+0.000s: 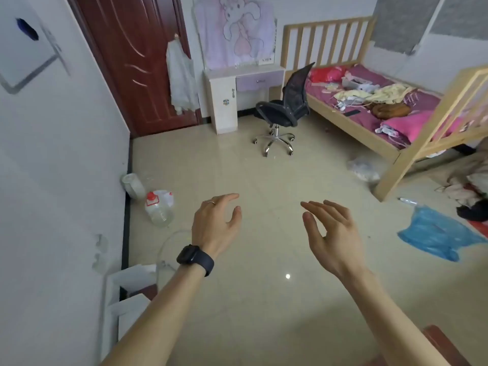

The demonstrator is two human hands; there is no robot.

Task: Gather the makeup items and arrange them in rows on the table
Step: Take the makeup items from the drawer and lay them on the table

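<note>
My left hand [216, 223] and my right hand [330, 231] are held out in front of me over a beige tiled floor, palms facing each other, fingers relaxed, holding nothing. A dark watch sits on my left wrist. A small white and lilac dressing table [243, 75] stands against the far wall, well beyond both hands. A few small things lie along the back of its top, too small to identify. No makeup item is plainly visible.
A black office chair [285, 107] stands beside the table. A wooden bed [375, 107] with pink bedding and clutter fills the right. A plastic jug [159, 207] and a jar [133, 184] sit by the left wall; a blue bag [435, 233] lies on the floor.
</note>
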